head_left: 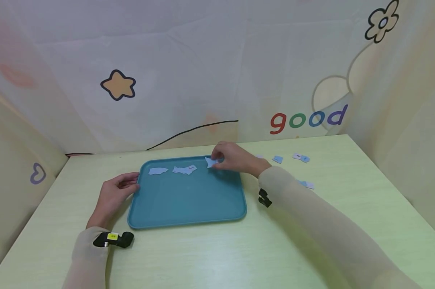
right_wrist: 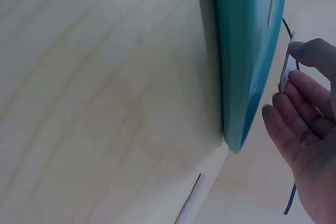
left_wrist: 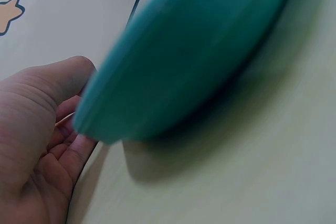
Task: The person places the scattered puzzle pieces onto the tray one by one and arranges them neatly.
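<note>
My right hand (head_left: 235,157) is over the back right part of a blue-green tray (head_left: 188,200), pinching a thin, jagged light blue card piece (head_left: 210,162) between thumb and fingertips. The right wrist view shows this card piece (right_wrist: 286,66) edge-on, with the other fingers loosely bent. At the tray's left side, my left hand (head_left: 114,194) holds the rim with thumb and fingertips; the left wrist view has the tray edge (left_wrist: 121,77) between them. Inside the tray lie a plain light blue piece (head_left: 157,171) and a longer jagged one (head_left: 184,169) with a dark mark.
Right of the tray, a small blue piece (head_left: 277,159), a pale and blue pair (head_left: 301,157) and another pair (head_left: 309,185), partly behind the right sleeve, lie on the pale wooden table (head_left: 203,257). A printed curtain (head_left: 188,80) hangs along the back edge.
</note>
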{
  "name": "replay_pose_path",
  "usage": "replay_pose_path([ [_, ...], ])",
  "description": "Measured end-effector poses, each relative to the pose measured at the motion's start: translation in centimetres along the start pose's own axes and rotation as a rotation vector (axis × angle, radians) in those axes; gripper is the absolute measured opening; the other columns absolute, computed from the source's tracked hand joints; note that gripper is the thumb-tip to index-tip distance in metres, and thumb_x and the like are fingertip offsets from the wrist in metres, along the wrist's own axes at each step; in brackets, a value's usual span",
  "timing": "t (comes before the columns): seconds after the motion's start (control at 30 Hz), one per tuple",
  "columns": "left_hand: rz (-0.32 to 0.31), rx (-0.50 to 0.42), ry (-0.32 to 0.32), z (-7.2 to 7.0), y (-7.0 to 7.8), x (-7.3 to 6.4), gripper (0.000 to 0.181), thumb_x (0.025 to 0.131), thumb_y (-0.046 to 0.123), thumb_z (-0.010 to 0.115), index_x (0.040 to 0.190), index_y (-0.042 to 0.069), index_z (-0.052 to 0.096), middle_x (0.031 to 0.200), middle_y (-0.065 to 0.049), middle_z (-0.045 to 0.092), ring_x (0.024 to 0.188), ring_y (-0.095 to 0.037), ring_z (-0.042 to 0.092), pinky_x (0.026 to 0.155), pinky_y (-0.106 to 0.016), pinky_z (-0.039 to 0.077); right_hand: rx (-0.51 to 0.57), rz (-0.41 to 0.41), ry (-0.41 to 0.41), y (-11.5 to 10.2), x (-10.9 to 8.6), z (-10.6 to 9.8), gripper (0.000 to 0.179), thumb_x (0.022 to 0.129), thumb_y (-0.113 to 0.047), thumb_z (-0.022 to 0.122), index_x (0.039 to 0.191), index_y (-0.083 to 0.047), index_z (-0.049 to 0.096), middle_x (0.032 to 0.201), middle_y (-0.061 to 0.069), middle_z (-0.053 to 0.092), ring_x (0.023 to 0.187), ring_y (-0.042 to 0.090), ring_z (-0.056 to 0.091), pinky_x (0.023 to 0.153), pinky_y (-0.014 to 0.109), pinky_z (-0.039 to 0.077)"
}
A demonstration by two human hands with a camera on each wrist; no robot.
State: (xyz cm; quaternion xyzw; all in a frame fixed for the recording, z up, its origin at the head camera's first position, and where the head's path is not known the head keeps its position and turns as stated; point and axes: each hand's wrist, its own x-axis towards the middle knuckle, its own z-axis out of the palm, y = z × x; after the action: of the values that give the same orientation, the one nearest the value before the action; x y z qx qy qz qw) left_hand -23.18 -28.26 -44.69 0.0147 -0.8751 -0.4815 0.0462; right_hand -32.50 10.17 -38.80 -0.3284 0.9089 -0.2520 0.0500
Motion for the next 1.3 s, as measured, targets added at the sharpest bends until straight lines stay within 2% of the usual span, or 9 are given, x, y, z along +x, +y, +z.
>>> replay_pose_path([
  [0.4, 0.006, -0.003, 0.000, 0.0, -0.2, 0.1, 0.046, 0.102, 0.009, 0.069, 0.145, -0.004, 0.060, 0.134, -0.024, 0.067, 0.115, -0.025, 0.066, 0.086, -0.009, 0.052, -0.051, 0.002, -0.052, -0.3, 1.1, 1.1, 0.027, 0.097, -0.020, 0.079, 0.117, -0.001, 0.074, 0.114, 0.009, 0.067, 0.105, 0.023, 0.064, 0.095, 0.031, 0.056],
  [0.73, 0.011, 0.005, 0.000, 0.0, -0.4, 0.1, 0.046, 0.102, 0.009, 0.069, 0.146, -0.004, 0.060, 0.134, -0.024, 0.067, 0.118, -0.031, 0.065, 0.087, -0.009, 0.052, -0.067, 0.027, -0.090, -1.0, 1.6, 1.6, 0.027, 0.099, -0.020, 0.077, 0.119, -0.002, 0.074, 0.115, 0.008, 0.066, 0.106, 0.022, 0.062, 0.097, 0.031, 0.055],
  [1.0, 0.011, 0.000, -0.001, 0.0, -0.1, 0.0, 0.046, 0.102, 0.009, 0.070, 0.146, -0.005, 0.060, 0.134, -0.025, 0.067, 0.120, -0.034, 0.065, 0.087, -0.008, 0.051, -0.097, 0.009, -0.091, -0.9, 1.7, 1.9, 0.026, 0.099, -0.021, 0.077, 0.117, -0.002, 0.075, 0.113, 0.008, 0.067, 0.104, 0.021, 0.062, 0.096, 0.031, 0.055],
  [1.3, 0.007, 0.015, 0.003, 0.1, -0.3, 0.0, 0.047, 0.102, 0.010, 0.070, 0.146, -0.004, 0.060, 0.134, -0.025, 0.067, 0.118, -0.032, 0.066, 0.086, -0.008, 0.051, -0.119, 0.008, -0.089, -1.0, 1.8, 1.9, 0.026, 0.099, -0.021, 0.077, 0.117, -0.003, 0.075, 0.112, 0.007, 0.067, 0.103, 0.021, 0.062, 0.097, 0.032, 0.055],
])
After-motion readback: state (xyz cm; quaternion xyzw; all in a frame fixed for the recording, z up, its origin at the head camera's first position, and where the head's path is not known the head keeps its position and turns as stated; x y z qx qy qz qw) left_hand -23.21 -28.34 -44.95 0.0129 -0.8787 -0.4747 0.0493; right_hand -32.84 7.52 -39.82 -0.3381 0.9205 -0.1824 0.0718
